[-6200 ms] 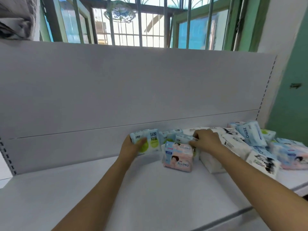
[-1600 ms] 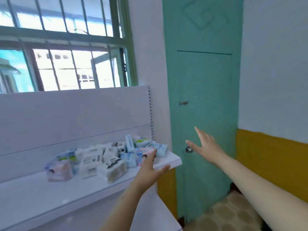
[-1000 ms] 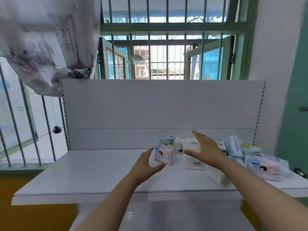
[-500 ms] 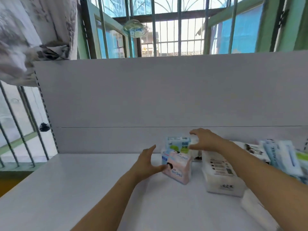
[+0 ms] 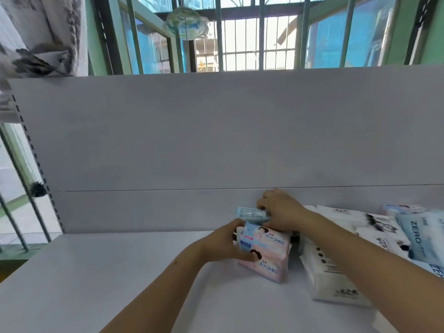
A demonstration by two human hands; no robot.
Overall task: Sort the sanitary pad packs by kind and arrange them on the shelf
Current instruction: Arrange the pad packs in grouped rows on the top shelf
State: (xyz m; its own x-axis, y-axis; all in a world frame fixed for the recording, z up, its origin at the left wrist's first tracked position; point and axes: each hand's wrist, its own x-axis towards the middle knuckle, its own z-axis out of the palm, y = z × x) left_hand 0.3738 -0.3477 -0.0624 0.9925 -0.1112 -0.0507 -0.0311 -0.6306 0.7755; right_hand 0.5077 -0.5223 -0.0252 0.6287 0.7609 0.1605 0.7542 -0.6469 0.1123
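White metal shelf point(image 5: 96, 272) ran below a barred window point(image 5: 240, 37). Left hand point(image 5: 223, 243) gripped the stacked pink plastic pad packs point(image 5: 266, 251) mid-shelf; right hand point(image 5: 281, 212) pinched a small light-blue pack point(image 5: 249, 213) above them. White packs point(image 5: 331, 272) lay just right.

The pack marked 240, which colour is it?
Mostly pale pink pack, with a light blue corner; head view.

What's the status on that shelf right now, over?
Left hand grips pink plastic pad packs. Right hand grips small light-blue pack. White packs crowd the right.
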